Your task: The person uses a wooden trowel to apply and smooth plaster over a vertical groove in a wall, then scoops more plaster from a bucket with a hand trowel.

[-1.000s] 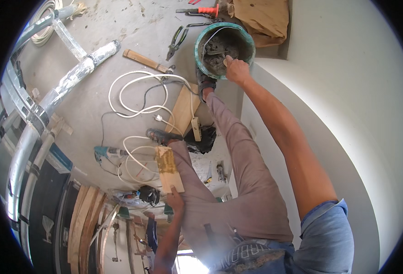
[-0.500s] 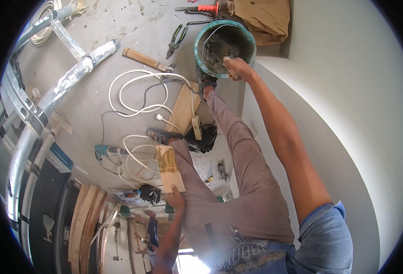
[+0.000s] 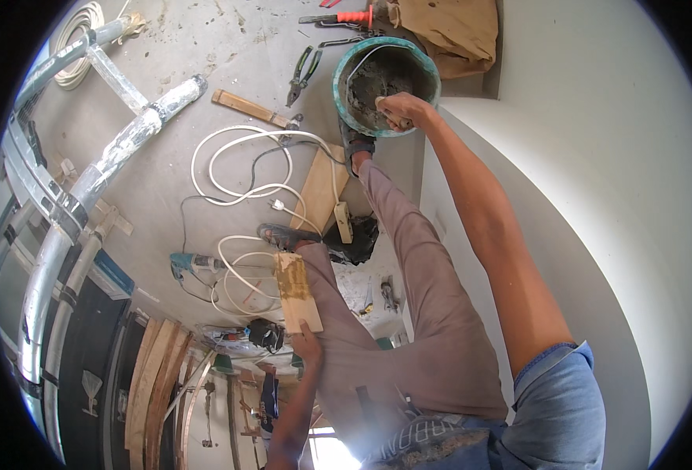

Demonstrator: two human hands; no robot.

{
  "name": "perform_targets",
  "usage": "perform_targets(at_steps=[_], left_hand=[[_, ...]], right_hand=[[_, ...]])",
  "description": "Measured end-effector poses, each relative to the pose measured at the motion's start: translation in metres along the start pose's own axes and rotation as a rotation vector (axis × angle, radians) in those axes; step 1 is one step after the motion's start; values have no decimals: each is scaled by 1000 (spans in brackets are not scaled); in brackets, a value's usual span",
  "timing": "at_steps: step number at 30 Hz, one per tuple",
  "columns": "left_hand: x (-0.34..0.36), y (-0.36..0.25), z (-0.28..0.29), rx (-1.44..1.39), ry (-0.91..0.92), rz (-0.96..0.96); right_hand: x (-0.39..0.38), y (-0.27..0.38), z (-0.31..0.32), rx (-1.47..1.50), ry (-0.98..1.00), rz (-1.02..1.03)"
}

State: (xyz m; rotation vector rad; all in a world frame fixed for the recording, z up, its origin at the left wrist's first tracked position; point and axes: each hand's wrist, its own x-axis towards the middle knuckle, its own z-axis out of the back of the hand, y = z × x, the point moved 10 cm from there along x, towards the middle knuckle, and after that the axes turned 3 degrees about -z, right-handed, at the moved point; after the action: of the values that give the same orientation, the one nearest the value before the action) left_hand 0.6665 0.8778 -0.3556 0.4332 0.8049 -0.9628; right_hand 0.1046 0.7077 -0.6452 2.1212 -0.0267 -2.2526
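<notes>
A teal bucket (image 3: pixel 338 82) with grey mortar (image 3: pixel 373 82) in it stands on the floor ahead, beside my right foot. Over its near side, my right hand (image 3: pixel 405 108) is closed round the light wooden handle of a tool (image 3: pixel 398 121); the tool's working end is hidden in the bucket. Low on the left, my left hand (image 3: pixel 307 342) grips the near end of a short wooden board (image 3: pixel 299 301) by my left leg. The board's far part bears a brownish wet-looking patch.
Pliers (image 3: pixel 303 76), a hammer (image 3: pixel 252 110) and a red-gripped chisel (image 3: pixel 354 16) lie near the bucket. White cable (image 3: pixel 240 131) loops over the floor beside a blue drill (image 3: pixel 193 262). Metal scaffold tubes (image 3: pixel 115 160) stand left; a pale wall (image 3: pixel 581 117) curves along the right.
My right hand has shifted slightly left and farther into the bucket with the tool. My left hand still holds the board. The view has moved a little.
</notes>
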Motion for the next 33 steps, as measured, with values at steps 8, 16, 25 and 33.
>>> perform_targets(at_steps=[8,16,25,33], left_hand=[[4,6,0,-9,-23,1],[7,-14,9,4,-27,-41],[7,-25,15,108,-27,-84],[11,-32,11,36,-12,-117]], right_hand=[[-19,-3,11,-44,-6,107],[-21,-18,15,-105,-7,92],[-7,-15,5,-47,-56,204],[17,-38,17,18,-7,333]])
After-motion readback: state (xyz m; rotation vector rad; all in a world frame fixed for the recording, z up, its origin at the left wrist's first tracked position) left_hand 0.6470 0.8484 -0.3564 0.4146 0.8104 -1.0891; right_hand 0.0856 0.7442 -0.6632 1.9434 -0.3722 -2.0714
